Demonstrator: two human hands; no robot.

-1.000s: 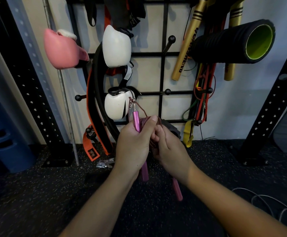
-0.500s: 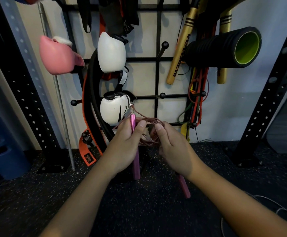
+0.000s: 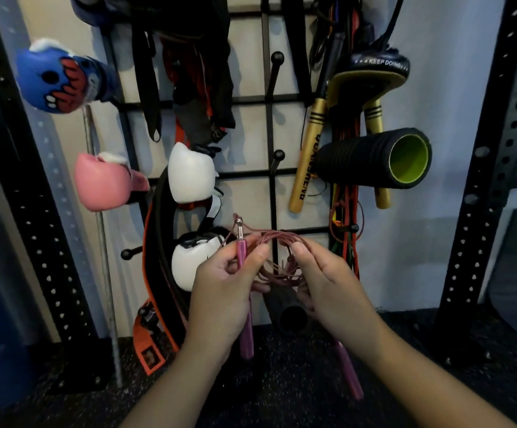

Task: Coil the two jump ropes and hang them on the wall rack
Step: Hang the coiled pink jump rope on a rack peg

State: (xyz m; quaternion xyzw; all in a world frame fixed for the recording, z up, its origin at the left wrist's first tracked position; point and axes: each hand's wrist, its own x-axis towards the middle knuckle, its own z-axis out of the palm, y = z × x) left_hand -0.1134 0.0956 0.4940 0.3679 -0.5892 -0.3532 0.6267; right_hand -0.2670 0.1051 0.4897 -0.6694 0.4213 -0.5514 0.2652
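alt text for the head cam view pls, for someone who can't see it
Two bare hands, left hand and right hand, hold a coiled thin reddish jump rope with pink handles before a black wire wall rack hung with boxing gloves, straps and a black foam roller.

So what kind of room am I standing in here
Most likely a home or small gym's storage corner: boxing gloves, a foam roller and a jump rope at a wall rack, with perforated rig uprights over rubber flooring.

Pink-handled jump rope (image 3: 277, 242) with dusty-red cord; black foam roller (image 3: 371, 159) lined lime green; black wall rack (image 3: 269, 177).
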